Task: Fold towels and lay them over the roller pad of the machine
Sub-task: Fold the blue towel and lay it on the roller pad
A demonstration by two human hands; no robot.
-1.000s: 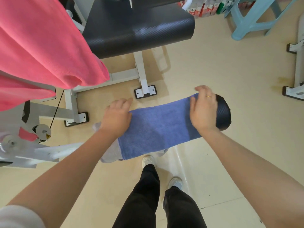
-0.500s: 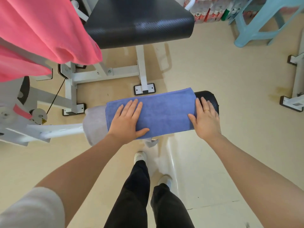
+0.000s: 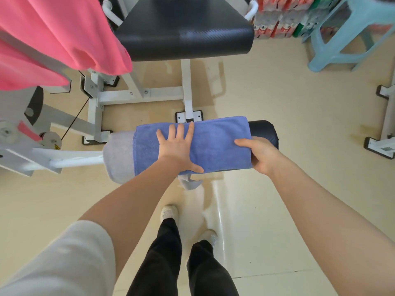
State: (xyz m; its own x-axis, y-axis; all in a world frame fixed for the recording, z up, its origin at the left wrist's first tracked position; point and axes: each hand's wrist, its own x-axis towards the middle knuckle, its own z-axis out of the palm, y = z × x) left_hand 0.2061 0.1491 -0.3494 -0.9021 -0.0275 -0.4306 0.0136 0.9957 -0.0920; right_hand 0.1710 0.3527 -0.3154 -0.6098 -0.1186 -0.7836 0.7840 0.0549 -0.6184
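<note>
A folded blue towel (image 3: 220, 142) lies wrapped over the black roller pad (image 3: 264, 130) of the white machine. Under it a grey towel (image 3: 118, 157) covers the pad's left end, and a grey corner hangs below. My left hand (image 3: 178, 148) rests flat on the blue towel's middle, fingers spread. My right hand (image 3: 259, 154) grips the blue towel's right edge, thumb on top and fingers curled under. Only the right end of the roller pad shows bare.
A black padded seat (image 3: 183, 33) on a white frame (image 3: 139, 95) stands beyond the roller. Pink towels (image 3: 53, 37) hang at the upper left. A light blue plastic stool (image 3: 350, 33) and stacked bottle packs (image 3: 277, 16) are at the upper right. My feet stand below the roller.
My left hand has slid right to the blue towel's middle. My right hand went from lying flat by the towel's right edge to gripping that edge.
</note>
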